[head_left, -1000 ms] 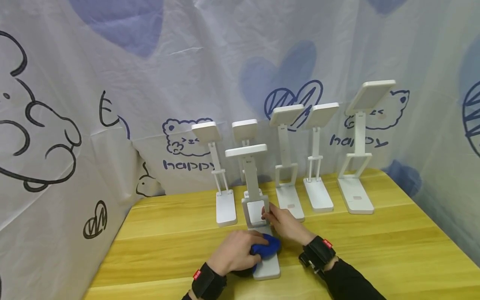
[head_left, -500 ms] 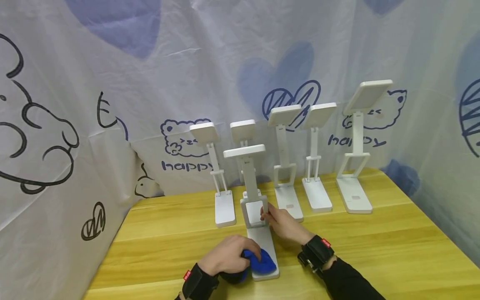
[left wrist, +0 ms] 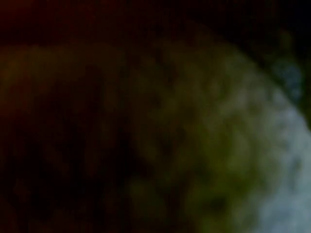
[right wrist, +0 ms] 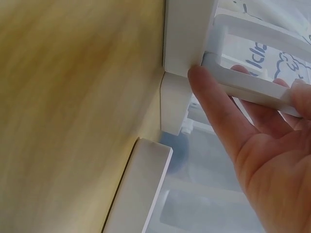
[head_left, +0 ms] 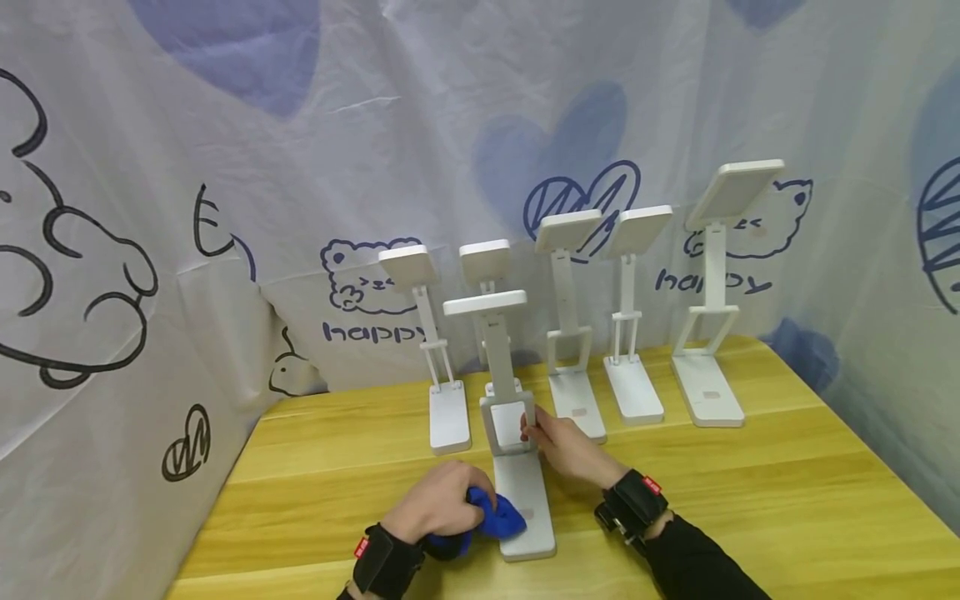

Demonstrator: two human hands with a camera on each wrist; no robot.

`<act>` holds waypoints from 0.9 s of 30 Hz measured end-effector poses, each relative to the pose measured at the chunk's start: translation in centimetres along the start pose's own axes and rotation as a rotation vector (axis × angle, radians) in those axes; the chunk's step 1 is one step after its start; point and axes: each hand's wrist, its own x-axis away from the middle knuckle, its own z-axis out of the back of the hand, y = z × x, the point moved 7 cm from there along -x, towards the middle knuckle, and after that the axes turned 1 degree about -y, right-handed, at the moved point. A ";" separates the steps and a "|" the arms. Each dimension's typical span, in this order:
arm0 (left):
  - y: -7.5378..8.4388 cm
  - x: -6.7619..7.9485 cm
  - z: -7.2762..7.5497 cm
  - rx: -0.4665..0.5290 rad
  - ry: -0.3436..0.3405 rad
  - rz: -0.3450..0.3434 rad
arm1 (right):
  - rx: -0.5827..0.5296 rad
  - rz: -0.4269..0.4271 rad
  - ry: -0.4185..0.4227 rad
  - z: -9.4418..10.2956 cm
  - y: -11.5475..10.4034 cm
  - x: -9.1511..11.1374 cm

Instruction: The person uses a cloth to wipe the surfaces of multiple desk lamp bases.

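A white folding desk lamp (head_left: 523, 496) stands nearest the person, its flat head raised and its long base lying on the table. My left hand (head_left: 442, 504) bunches a blue cloth (head_left: 501, 518), whose end rests on the left side of that base. With my right hand (head_left: 572, 450) I grip the right bar of the lamp's frame-shaped lower arm. Seen from the right wrist, fingers of the right hand (right wrist: 257, 160) curl around this bar (right wrist: 257, 94), one fingertip reaching the base. The left wrist view is dark and blurred.
Several more white lamps stand in a row behind on the wood-grain table (head_left: 337, 442), among them a left one (head_left: 450, 417) and a tall right one (head_left: 708, 387). A printed white curtain (head_left: 420, 125) hangs behind the table and along its left side.
My left hand has drawn the blue cloth down and leftward across the lamp's base, toward its left edge. The right hand keeps its hold on the lamp's frame.
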 end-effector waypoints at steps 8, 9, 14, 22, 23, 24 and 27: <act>-0.5 -0.3 0.4 -0.068 0.112 -0.030 | 0.000 0.019 0.000 0.0 -0.1 0.0; -0.5 -0.4 0.3 -0.082 0.120 -0.031 | 0.007 0.023 0.003 0.0 -0.1 0.0; -0.1 -1.0 -0.1 -0.194 0.180 -0.067 | 0.021 0.027 0.001 -0.1 -0.1 0.0; 0.4 -1.6 -0.7 -0.273 0.249 -0.067 | 0.004 0.001 -0.010 -0.1 0.0 0.1; 0.4 -1.6 -0.7 -0.272 0.253 -0.067 | 0.011 0.006 -0.004 -0.1 -0.1 0.1; 0.5 -1.7 -0.7 -0.269 0.255 -0.068 | 0.018 0.011 0.001 0.0 -0.2 0.1; 0.6 -1.8 -0.7 -0.262 0.251 -0.072 | 0.031 0.025 0.013 0.1 -0.3 0.2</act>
